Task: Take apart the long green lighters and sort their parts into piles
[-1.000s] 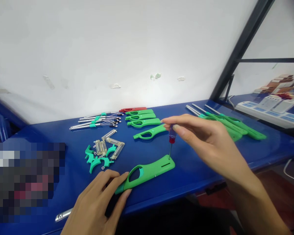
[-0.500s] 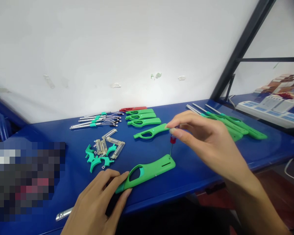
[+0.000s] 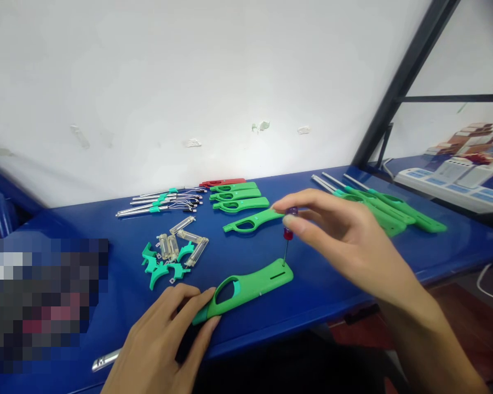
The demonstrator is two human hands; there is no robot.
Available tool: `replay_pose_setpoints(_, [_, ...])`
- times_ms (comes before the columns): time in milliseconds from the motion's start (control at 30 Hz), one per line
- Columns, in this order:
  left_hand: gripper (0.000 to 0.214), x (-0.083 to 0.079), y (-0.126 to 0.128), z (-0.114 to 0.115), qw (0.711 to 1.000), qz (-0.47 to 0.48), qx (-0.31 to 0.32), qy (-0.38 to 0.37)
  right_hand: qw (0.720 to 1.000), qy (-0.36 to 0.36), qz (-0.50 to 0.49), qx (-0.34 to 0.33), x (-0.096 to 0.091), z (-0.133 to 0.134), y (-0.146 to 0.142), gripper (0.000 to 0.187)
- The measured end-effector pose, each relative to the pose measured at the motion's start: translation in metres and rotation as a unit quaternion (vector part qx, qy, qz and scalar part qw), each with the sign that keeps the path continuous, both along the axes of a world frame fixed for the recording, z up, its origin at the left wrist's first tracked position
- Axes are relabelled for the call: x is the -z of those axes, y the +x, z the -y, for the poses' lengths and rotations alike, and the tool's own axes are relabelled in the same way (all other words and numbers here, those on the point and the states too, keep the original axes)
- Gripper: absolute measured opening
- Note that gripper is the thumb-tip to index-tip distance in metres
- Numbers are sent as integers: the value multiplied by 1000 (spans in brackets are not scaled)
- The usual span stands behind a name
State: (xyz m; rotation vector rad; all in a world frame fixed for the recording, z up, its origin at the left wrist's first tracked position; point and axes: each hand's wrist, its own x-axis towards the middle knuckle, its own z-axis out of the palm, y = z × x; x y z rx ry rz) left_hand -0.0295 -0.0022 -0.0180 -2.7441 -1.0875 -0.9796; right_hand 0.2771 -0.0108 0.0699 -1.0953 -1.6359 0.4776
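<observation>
Head view: green lighter (image 3: 254,284) lies on blue table (image 3: 234,249), near front edge. Left hand (image 3: 160,334) grasps lighter's narrow end between thumb and fingers. Right hand (image 3: 337,235) pinches screwdriver (image 3: 288,234) between thumb and fingertips; tip at lighter's wide end. Clear tubes (image 3: 198,252), teal triggers (image 3: 159,273) lie beyond left hand.

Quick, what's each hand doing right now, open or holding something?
Left hand: closed, gripping the green utility lighter near its trigger end.
Right hand: closed, pinching the screwdriver, tip at the lighter's handle end.
</observation>
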Motion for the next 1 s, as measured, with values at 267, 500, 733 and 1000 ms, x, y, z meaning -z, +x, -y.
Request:
replay_pose_setpoints(267, [30, -1, 0, -2, 1000, -6, 17, -10, 999, 36, -26, -25, 0, 1, 6, 21])
replay_pose_setpoints(500, [31, 0, 1, -1, 999, -2, 28, 43, 983, -95, 131, 86, -5, 1, 15, 33])
replay_pose_setpoints(733, [42, 4, -9, 4, 991, -34, 7, 126, 924, -308, 220, -50, 3, -1, 5, 37])
replay_pose_setpoints(1000, [36, -4, -5, 8, 979, -36, 38, 198, 923, -337, 152, -107, 1, -3, 7, 25])
